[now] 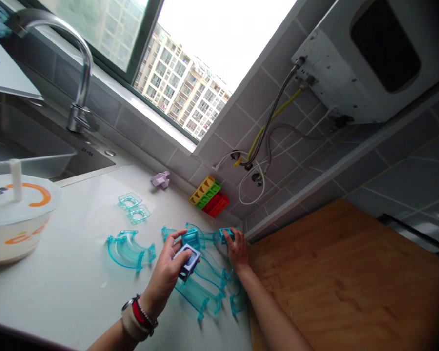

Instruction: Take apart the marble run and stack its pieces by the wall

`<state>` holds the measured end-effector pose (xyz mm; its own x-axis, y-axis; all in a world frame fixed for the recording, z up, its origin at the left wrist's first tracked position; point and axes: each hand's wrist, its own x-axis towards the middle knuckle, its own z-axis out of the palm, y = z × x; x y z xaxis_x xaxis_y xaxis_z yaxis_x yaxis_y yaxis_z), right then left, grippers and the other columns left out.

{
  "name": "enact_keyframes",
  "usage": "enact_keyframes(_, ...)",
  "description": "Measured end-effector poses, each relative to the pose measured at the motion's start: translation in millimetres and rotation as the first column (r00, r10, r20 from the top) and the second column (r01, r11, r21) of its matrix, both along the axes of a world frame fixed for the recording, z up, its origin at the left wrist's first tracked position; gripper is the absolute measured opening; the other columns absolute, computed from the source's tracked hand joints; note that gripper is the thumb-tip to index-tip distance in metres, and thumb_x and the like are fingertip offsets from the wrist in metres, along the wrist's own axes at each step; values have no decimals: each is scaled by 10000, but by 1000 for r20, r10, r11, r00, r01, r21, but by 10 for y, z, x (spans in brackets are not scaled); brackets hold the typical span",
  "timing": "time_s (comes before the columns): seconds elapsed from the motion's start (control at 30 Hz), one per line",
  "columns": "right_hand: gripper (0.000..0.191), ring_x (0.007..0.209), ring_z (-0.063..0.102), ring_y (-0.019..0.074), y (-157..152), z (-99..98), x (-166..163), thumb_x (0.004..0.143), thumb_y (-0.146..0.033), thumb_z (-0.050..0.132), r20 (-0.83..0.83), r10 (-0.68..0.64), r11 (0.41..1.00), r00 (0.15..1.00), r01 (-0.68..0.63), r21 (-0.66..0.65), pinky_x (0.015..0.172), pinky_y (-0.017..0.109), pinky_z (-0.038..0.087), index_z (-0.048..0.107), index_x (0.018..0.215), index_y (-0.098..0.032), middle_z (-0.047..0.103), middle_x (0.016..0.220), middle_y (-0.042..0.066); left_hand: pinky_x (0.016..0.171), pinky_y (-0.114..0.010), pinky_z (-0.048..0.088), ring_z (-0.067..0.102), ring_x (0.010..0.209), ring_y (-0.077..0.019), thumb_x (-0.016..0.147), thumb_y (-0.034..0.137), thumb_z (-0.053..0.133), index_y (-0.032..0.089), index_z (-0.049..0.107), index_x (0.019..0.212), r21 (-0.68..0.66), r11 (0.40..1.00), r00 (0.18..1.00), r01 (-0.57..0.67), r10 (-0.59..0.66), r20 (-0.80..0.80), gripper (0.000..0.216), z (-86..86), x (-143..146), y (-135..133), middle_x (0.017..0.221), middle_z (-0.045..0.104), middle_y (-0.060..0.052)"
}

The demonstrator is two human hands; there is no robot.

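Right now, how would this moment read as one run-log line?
left hand: grips blue hollow block | right hand: touches small teal piece | counter: curved track, coloured bricks

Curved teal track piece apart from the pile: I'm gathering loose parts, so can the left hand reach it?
Probably yes: the curved track piece lies alone on the counter beside the left hand, nothing between them. But that hand already holds a blue square block, so its fingers are busy.

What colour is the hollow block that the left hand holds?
Pale blue; the hollow block in the left hand shows best in the head view.
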<state>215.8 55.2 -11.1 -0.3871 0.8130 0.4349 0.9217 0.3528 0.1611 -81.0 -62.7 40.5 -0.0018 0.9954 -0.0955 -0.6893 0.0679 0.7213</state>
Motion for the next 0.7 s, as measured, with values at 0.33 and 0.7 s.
enact_keyframes(0.33, 468, 1218, 493, 306, 85, 194, 37, 970, -162, 517, -222, 35, 986, 974, 2, 167, 1072, 519, 413, 586, 1411, -303, 561, 1329, 123, 593, -302, 584, 748, 758, -233, 789, 363, 748, 225, 446, 1349, 14, 1000, 1000, 3, -3, 10, 652, -29, -24, 14, 1164, 676, -99)
enact_keyframes(0.7, 670, 1235, 572, 324, -68, 509, -119, 928, -472, 633, -754, 18, 960, 656, 199, 197, 1058, 491, 445, 473, 1482, -132, 582, 1367, 215, 693, -322, 589, 736, 836, -225, 790, 352, 751, 215, 468, 1355, 8, 1000, 1000, 7, -7, 3, 647, 2, -1, -13, 1211, 674, -116)
